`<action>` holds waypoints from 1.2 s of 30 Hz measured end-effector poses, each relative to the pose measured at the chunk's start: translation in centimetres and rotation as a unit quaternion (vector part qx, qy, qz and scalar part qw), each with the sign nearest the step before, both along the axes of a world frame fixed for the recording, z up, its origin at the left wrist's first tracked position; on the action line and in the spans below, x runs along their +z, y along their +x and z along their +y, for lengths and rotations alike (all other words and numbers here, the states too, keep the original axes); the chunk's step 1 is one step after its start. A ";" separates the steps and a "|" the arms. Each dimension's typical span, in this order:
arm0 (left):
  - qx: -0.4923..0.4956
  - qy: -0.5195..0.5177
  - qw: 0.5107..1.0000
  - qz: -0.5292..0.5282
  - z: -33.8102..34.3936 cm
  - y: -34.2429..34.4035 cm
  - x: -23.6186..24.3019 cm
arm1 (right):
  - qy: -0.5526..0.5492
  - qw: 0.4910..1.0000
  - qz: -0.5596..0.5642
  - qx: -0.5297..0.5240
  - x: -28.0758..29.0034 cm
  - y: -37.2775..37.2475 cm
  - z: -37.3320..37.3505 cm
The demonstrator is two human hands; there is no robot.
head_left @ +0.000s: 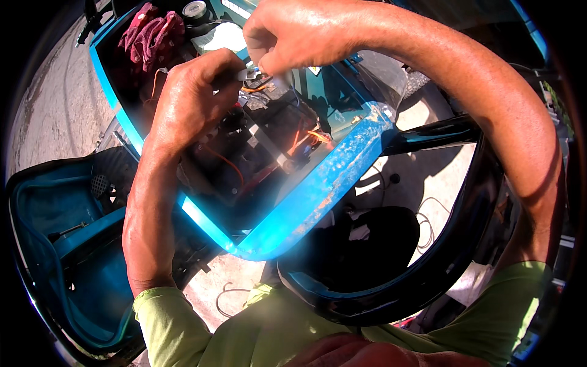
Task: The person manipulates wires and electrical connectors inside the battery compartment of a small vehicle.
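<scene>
My left hand [199,95] pinches a small pale plastic piece [247,74], which looks like a wire connector, between thumb and fingers. Just above and to its right, my right hand [299,37] is curled closed, its fingertips close to that piece. Whatever the right fingers grip is hidden by the hand. Both hands are over an open compartment with a bright blue metal rim [312,192]. Inside, below the hands, run loose orange wires [229,164] and thin pale cables among dark parts.
A maroon patterned cloth [153,37] lies at the compartment's far left, near a round container [194,10]. A glossy black curved frame [391,303] passes close to my body on the right. To the left is a blue panel [92,226] with a dark edge.
</scene>
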State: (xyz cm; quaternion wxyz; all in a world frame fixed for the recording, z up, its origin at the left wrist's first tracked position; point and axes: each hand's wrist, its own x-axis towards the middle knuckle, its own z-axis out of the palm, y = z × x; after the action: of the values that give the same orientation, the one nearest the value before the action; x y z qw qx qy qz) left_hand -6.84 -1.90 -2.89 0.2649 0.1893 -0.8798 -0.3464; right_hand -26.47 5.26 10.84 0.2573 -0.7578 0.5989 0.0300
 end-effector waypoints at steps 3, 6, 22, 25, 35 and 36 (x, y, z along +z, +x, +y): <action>-0.004 -0.017 1.000 0.007 -0.2 0.0 -0.2 | 0.005 1.000 0.002 -0.002 0.0 0.0 -0.1; -0.002 -0.026 1.000 0.013 -0.2 -0.1 -0.2 | -0.003 1.000 0.011 -0.002 0.1 0.1 0.1; -0.008 -0.027 0.999 0.030 -0.4 0.9 0.4 | 0.020 0.998 0.059 0.001 1.3 -1.1 -0.5; -0.039 -0.058 0.994 0.078 -0.6 0.8 0.8 | 0.042 0.999 0.016 0.002 1.2 -3.0 -0.3; -0.079 -0.069 0.977 0.187 -1.3 1.4 0.6 | -0.023 0.998 0.042 -0.051 -2.0 -2.0 -0.2; -0.082 -0.058 0.976 0.193 -1.2 1.5 0.7 | -0.024 0.998 0.042 -0.045 -2.0 -2.1 -0.1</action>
State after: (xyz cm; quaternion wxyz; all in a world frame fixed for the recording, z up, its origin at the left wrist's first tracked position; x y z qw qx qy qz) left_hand -5.29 -3.15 -2.17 0.4108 0.0304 -0.8432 -0.3454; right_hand -28.62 5.14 8.84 0.2149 -0.7342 0.6431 0.0354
